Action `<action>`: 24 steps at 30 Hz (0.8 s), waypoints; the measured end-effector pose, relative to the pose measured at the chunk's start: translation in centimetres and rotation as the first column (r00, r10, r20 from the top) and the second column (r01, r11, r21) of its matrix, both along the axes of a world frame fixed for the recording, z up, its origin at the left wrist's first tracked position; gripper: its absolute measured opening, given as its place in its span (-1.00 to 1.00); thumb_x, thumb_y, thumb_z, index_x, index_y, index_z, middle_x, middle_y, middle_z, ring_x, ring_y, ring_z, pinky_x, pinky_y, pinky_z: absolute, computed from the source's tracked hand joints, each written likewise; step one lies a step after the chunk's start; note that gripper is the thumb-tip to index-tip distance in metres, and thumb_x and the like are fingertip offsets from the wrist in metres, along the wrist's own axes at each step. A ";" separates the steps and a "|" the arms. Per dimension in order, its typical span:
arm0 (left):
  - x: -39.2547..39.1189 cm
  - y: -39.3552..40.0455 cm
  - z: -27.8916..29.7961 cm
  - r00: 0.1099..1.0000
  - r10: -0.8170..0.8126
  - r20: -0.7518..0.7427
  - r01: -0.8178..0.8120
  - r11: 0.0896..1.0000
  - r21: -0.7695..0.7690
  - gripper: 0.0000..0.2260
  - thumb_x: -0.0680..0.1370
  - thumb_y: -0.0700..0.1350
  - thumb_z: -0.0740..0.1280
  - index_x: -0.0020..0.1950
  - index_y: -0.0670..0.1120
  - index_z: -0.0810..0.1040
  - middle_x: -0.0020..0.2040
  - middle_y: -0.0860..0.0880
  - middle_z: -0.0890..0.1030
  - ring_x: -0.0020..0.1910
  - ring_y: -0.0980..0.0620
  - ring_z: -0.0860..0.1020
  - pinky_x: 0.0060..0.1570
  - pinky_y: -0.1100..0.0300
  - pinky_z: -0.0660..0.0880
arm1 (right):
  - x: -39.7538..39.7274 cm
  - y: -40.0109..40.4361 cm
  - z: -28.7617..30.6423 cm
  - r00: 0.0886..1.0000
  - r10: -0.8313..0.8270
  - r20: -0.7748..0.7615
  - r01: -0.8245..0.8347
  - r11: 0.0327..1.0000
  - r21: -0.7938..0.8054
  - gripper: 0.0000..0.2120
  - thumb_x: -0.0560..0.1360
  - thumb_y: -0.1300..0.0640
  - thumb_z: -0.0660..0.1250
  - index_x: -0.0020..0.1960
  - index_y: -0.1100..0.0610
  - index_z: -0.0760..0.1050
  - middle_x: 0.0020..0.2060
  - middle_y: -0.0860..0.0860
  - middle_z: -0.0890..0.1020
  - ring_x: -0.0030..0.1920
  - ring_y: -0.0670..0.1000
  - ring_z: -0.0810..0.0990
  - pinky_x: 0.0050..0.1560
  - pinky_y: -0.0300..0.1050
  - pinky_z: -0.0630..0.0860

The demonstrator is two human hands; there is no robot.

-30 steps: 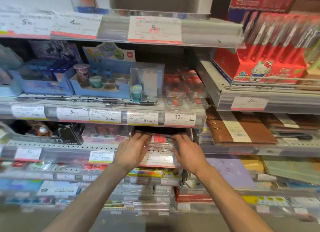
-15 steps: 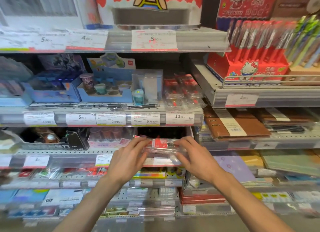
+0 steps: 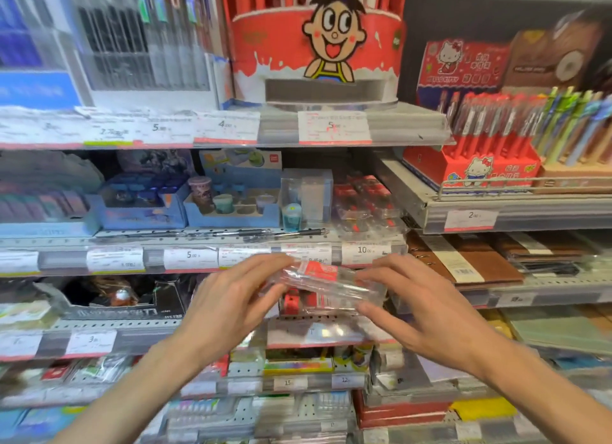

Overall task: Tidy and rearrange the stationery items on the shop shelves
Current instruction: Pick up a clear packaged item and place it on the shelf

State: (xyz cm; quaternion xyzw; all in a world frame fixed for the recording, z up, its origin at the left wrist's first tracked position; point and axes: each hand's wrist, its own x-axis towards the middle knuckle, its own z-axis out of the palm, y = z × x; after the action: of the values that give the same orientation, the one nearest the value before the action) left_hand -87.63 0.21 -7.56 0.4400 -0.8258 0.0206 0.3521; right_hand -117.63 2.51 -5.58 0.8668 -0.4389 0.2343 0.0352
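A clear plastic pack with a red label is held in the air in front of the shelf edge, between both hands. My left hand holds its left end with fingers along the top and thumb below. My right hand holds its right end the same way. Behind and below it, more red and clear packs lie on the lower shelf. On the shelf above sits a pile of similar red and clear packs.
A blue tray of small tubs, a clear box and loose black pens occupy the middle shelf. Brown notebooks lie to the right, red pen displays above them. Price-tag rails run along each shelf front.
Both hands have drawn the clear pack out of the lower shelf and raised it towards the shelf above. The camera has tilted upward.
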 end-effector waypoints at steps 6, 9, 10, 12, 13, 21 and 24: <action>-0.8 -3.4 3.3 0.997 -0.053 -0.057 0.055 0.998 0.037 -0.60 0.56 0.22 0.16 0.37 0.22 0.48 0.21 0.36 0.51 -0.25 0.21 0.52 -0.11 0.33 0.43 | 0.1 -1.7 1.6 0.994 0.097 0.054 -0.083 0.971 -0.223 -0.53 0.60 -0.01 0.28 0.47 0.09 0.41 0.41 -0.05 0.49 0.39 -0.05 0.49 0.30 0.02 0.52; -2.1 -5.0 4.3 0.996 -0.064 -0.057 0.067 0.997 0.047 -0.61 0.58 0.16 0.22 0.41 0.21 0.44 0.30 0.30 0.51 -0.12 0.18 0.57 0.03 0.18 0.53 | -0.1 -2.5 1.3 0.988 0.137 0.072 -0.109 0.945 -0.310 -0.56 0.59 0.10 0.31 0.44 0.15 0.45 0.39 -0.02 0.53 0.37 -0.05 0.52 0.27 0.00 0.56; -2.6 -5.5 4.6 0.997 -0.060 -0.046 0.061 0.998 0.029 -0.61 0.59 0.13 0.25 0.43 0.19 0.42 0.32 0.28 0.50 -0.08 0.17 0.58 0.06 0.13 0.54 | -0.3 -2.6 1.2 0.988 0.132 0.074 -0.100 0.937 -0.336 -0.57 0.57 0.12 0.33 0.43 0.17 0.46 0.36 -0.01 0.55 0.34 -0.04 0.55 0.23 0.01 0.58; -3.6 -6.1 5.1 0.999 -0.039 0.005 0.039 0.999 -0.023 -0.59 0.60 0.10 0.28 0.46 0.16 0.39 0.36 0.22 0.46 -0.05 0.15 0.59 0.05 0.06 0.57 | -0.9 -2.8 1.2 0.994 0.086 0.072 -0.051 0.917 -0.396 -0.56 0.54 0.15 0.37 0.40 0.20 0.49 0.31 0.02 0.59 0.28 -0.02 0.60 0.16 0.01 0.62; -4.0 -6.3 5.2 0.999 -0.016 0.036 0.018 0.999 -0.052 -0.57 0.60 0.10 0.28 0.47 0.13 0.38 0.37 0.17 0.44 -0.03 0.13 0.59 -0.01 0.04 0.58 | -1.4 -2.8 1.2 0.996 0.058 0.071 -0.022 0.905 -0.425 -0.56 0.53 0.16 0.37 0.39 0.21 0.50 0.30 0.03 0.60 0.26 -0.01 0.62 0.16 0.00 0.63; -5.6 -8.8 4.8 0.941 0.180 0.286 -0.105 0.961 -0.257 -0.62 0.55 0.03 0.31 0.33 -0.07 0.50 0.33 -0.16 0.49 0.32 -0.21 0.41 0.15 -0.10 0.50 | -3.3 -4.0 2.9 0.961 -0.263 0.086 0.269 0.811 -0.519 -0.59 0.48 0.24 0.39 0.32 0.27 0.54 0.15 0.11 0.69 0.13 0.14 0.66 -0.12 0.08 0.68; -6.6 -9.6 5.2 0.924 0.222 0.311 -0.163 0.965 -0.205 -0.56 0.56 0.07 0.30 0.41 -0.04 0.46 0.51 -0.16 0.35 0.47 -0.20 0.31 0.37 -0.09 0.33 | -2.2 -5.8 3.9 0.928 -0.371 0.034 0.340 0.809 -0.479 -0.62 0.47 0.23 0.42 0.28 0.22 0.54 0.10 0.09 0.69 0.14 0.12 0.63 -0.29 0.06 0.66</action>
State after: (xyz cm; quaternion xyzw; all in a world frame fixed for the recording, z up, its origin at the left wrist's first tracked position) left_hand -94.27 -9.39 -2.37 0.4769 -0.8207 0.2016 0.2416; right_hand -119.84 -3.29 -1.65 0.7404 -0.5206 0.2975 0.3037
